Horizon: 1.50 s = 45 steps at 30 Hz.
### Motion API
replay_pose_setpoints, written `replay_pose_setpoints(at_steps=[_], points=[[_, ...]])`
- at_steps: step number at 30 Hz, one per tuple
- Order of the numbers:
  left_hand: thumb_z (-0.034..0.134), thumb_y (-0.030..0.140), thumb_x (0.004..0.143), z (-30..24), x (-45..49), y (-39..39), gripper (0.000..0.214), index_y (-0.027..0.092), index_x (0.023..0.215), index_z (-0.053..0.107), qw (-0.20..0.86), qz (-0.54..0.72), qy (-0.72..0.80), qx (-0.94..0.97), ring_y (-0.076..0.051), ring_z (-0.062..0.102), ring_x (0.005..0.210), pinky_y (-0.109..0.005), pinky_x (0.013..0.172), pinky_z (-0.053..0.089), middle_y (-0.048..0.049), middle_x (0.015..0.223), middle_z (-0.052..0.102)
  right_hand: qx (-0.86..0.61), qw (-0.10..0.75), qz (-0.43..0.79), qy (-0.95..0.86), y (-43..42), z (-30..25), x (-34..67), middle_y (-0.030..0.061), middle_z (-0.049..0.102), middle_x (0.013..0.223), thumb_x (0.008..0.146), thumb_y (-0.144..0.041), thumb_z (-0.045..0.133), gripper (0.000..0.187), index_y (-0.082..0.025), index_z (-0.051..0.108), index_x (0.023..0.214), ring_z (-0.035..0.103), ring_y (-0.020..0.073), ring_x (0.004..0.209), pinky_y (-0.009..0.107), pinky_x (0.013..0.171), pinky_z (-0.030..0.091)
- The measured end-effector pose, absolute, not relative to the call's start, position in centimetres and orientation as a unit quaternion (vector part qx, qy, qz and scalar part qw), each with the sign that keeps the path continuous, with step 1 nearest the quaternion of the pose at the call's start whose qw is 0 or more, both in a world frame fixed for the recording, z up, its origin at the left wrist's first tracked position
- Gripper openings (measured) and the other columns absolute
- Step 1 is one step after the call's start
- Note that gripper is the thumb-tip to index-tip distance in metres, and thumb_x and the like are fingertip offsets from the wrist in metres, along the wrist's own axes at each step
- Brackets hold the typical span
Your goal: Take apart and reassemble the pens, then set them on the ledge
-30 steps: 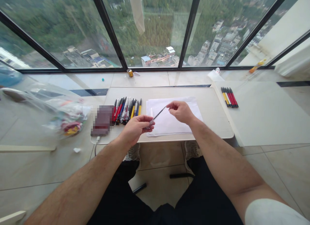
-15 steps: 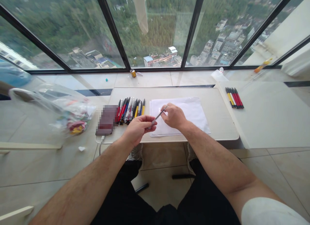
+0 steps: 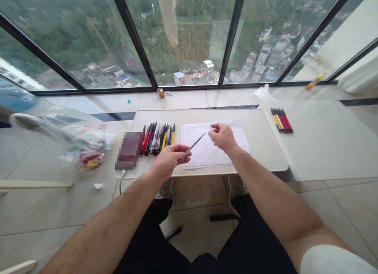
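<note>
My left hand (image 3: 173, 158) is closed around the lower end of a thin pen (image 3: 195, 143), over the near edge of the white paper. The pen's slim dark end points up and right, toward my right hand. My right hand (image 3: 223, 137) hovers above the right part of the paper stack (image 3: 211, 154), apart from the pen. Its thumb and fingertips are pinched together around a small pale piece too tiny to name. Left of the paper, several pens (image 3: 158, 137) in red, blue, black, clear and yellow lie side by side on the low table (image 3: 262, 148).
A blurred-out dark red device (image 3: 129, 150) with a cable lies at the table's left edge. Several yellow, white and red pens (image 3: 282, 120) form a row on the white board (image 3: 325, 144) at right. A plastic bag (image 3: 88, 148) is at left; a small can (image 3: 160, 93) stands by the window.
My right hand has pulled away from the pen tip, up and to the right, leaving a thin dark end uncovered. My left hand stays nearly in place with the pen.
</note>
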<state>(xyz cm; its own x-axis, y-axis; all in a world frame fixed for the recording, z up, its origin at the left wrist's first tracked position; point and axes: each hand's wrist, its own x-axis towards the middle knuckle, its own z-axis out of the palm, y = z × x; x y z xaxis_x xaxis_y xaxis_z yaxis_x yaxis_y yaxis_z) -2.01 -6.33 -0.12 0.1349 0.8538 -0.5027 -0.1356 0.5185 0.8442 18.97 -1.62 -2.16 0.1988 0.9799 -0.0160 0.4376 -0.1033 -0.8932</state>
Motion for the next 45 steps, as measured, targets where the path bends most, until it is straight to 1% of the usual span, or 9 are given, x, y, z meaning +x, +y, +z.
replay_pose_setpoints(at_steps=[2,3,6,11,18,29,36,45], points=[[0.071,0.009,0.063,-0.1,-1.9,-6.3,0.018,0.01,0.081,0.069,0.678,0.36,0.548,0.332,-0.014,0.066,0.067,-0.028,0.069,0.056,-0.0095,0.078,0.071,-0.592,0.502,0.439,-0.453,-1.8,-1.1,20.2,-0.0006,0.062,0.067,0.072,-0.022,0.062,0.02,-0.017,0.06,0.091,0.06,0.0139,0.058,0.024,0.049,0.048],[0.071,0.009,0.064,-0.1,-1.9,-6.3,0.018,0.01,0.081,0.07,0.678,0.357,0.549,0.335,-0.014,0.066,0.068,-0.028,0.069,0.056,-0.0097,0.079,0.071,-0.556,0.532,0.476,-0.426,-2.0,-0.6,20.7,-0.0008,0.062,0.067,0.07,-0.022,0.064,0.022,-0.017,0.059,0.091,0.06,0.0129,0.057,0.022,0.046,0.046],[0.071,0.009,0.063,-0.2,-1.7,-6.2,0.018,0.01,0.081,0.07,0.677,0.354,0.55,0.336,-0.014,0.066,0.067,-0.028,0.069,0.056,-0.0097,0.079,0.071,-0.492,0.565,0.532,-0.395,-2.5,0.6,21.7,0.0004,0.064,0.071,0.067,-0.023,0.071,0.024,-0.016,0.06,0.088,0.061,0.0117,0.059,0.02,0.044,0.045],[0.072,0.009,0.061,-0.5,-1.6,-6.1,0.019,0.01,0.08,0.07,0.677,0.357,0.55,0.335,-0.015,0.066,0.068,-0.029,0.071,0.056,-0.0096,0.077,0.071,-0.478,0.559,0.546,-0.401,-2.9,0.9,21.5,0.002,0.067,0.074,0.066,-0.026,0.075,0.025,-0.016,0.062,0.084,0.063,0.0123,0.06,0.019,0.044,0.046],[0.073,0.01,0.06,-0.4,-1.6,-6.2,0.02,0.01,0.08,0.07,0.676,0.355,0.548,0.341,-0.014,0.066,0.068,-0.029,0.071,0.056,-0.0093,0.077,0.07,-0.483,0.54,0.549,-0.416,-2.9,0.6,20.6,0.0024,0.069,0.075,0.066,-0.029,0.075,0.025,-0.017,0.061,0.084,0.065,0.0138,0.063,0.02,0.046,0.047],[0.072,0.011,0.061,-0.7,-2.0,-6.0,0.019,0.011,0.08,0.07,0.673,0.351,0.546,0.354,-0.015,0.066,0.07,-0.029,0.073,0.056,-0.0089,0.078,0.071,-0.468,0.544,0.557,-0.417,-3.0,0.6,20.5,0.0034,0.07,0.077,0.068,-0.025,0.074,0.022,-0.016,0.061,0.085,0.065,0.0142,0.063,0.021,0.046,0.047],[0.075,0.012,0.061,-0.9,-2.0,-6.0,0.02,0.011,0.08,0.07,0.674,0.356,0.541,0.355,-0.015,0.066,0.07,-0.03,0.073,0.056,-0.0093,0.078,0.071,-0.476,0.54,0.553,-0.419,-3.0,0.7,20.5,0.0025,0.07,0.076,0.067,-0.028,0.075,0.025,-0.017,0.061,0.086,0.065,0.0141,0.063,0.021,0.047,0.047],[0.077,0.012,0.059,-0.6,-1.9,-6.1,0.021,0.011,0.079,0.07,0.677,0.361,0.539,0.349,-0.015,0.066,0.068,-0.031,0.073,0.056,-0.0095,0.077,0.07,-0.465,0.519,0.57,-0.435,-3.3,0.4,19.8,0.0037,0.071,0.078,0.066,-0.03,0.077,0.026,-0.017,0.062,0.083,0.067,0.0152,0.064,0.022,0.048,0.049]])
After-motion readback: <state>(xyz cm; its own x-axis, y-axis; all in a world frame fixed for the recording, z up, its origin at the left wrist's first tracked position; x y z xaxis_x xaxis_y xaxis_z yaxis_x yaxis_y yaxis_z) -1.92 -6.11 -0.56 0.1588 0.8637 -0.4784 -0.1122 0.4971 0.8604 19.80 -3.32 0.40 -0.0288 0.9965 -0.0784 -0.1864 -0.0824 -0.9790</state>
